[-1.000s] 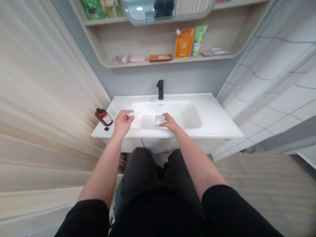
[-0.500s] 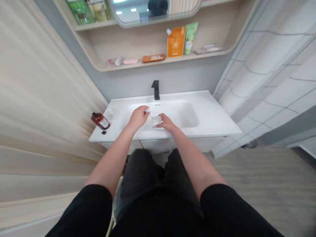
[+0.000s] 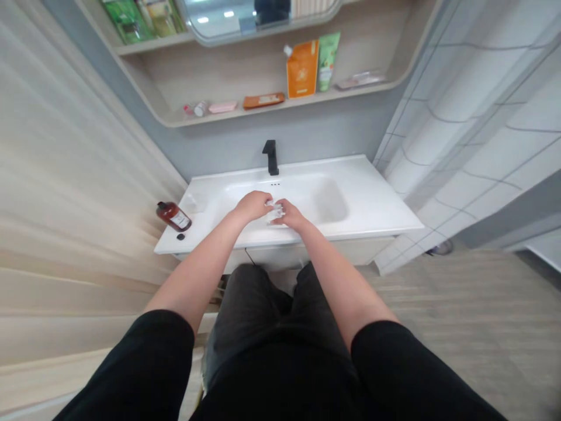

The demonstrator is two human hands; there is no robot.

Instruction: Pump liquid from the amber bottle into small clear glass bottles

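Clear plastic container [image 3: 275,215] sits in the right hand [image 3: 290,214], fingers curled round it, just over the front of the white basin [image 3: 307,199]; can't tell if anything's inside. Left hand [image 3: 252,206] is closed up right beside it, pinching a small white piece [image 3: 269,203], too tiny to make out. Amber bottle [image 3: 173,216] with a white label sits off left on the worktop [image 3: 377,213], liquid level unclear.

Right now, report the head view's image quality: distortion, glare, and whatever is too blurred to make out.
In the head view, wide-angle distortion bows the wall tiles; bright spots glare in the mirror; the white basin looks washed out; the clear object between the left hand and right hand is too small and blurred to identify.
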